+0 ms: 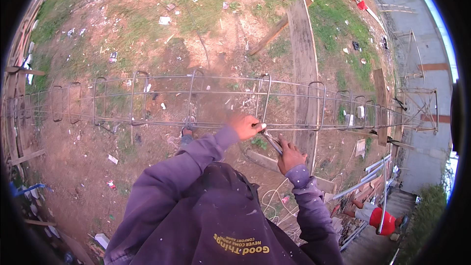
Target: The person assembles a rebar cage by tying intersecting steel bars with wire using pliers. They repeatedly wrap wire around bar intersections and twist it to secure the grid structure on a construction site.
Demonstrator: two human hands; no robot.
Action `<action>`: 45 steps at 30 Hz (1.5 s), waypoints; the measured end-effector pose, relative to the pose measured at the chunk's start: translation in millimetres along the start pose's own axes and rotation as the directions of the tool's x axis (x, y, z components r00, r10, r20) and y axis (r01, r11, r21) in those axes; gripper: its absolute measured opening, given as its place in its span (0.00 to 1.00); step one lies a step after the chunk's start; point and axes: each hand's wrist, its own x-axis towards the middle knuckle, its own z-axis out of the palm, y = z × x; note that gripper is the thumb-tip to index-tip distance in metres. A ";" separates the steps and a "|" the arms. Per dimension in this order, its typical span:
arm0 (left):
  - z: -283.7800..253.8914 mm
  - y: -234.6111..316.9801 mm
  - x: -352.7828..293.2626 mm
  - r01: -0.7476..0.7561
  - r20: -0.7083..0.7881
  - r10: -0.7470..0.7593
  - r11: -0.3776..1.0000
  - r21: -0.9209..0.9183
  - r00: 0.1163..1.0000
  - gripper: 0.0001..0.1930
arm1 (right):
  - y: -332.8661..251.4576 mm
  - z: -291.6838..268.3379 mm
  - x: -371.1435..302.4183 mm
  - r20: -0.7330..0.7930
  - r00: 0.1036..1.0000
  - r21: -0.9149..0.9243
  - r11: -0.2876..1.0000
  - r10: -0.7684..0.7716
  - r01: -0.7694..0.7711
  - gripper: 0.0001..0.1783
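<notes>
A long rebar cage (230, 126) of thin steel bars with rectangular stirrups stretches from left to right in front of me. My right hand (291, 157) is closed round the handles of metal pliers (273, 141). The tool's jaws meet the near bar at the lower corner of a stirrup (268, 99). At that same corner my left hand (245, 127) pinches with thumb and fingers, partly smeared by motion. Whatever lies between those fingertips is too small to make out.
A wide wooden plank (305, 49) crosses beneath the cage just right of my hands. Coiled pale cord (274, 198) lies near my right forearm. Litter dots the dirt and grass. Someone in a red shirt (382, 221) is at lower right, near metal tubes (360, 181).
</notes>
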 end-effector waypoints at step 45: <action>-21.3 -2.5 16.4 0.017 0.118 -0.004 0.994 -0.105 0.993 0.24 | -61.5 29.2 -13.6 -0.297 0.940 0.020 0.985 0.169 -0.170 0.21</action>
